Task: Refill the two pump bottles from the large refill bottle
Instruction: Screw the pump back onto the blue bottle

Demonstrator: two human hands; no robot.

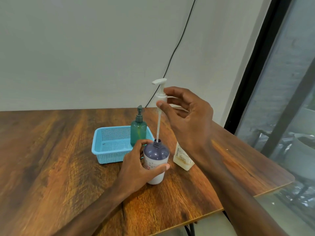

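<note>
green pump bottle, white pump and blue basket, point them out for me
green pump bottle (138, 133), head view, on its translucent body
white pump (162, 97), head view, on its collar
blue basket (109, 156), head view, on its near wall

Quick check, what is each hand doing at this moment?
Left hand: closed around the purple-topped white plastic bottle, standing on the table.
Right hand: fingers pinching the white pump head, its tube tip in the bottle's neck.

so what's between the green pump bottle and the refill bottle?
Head view: the dip tube of the white pump, hanging over the purple bottle, crosses between green bottle and refill bottle.
</note>
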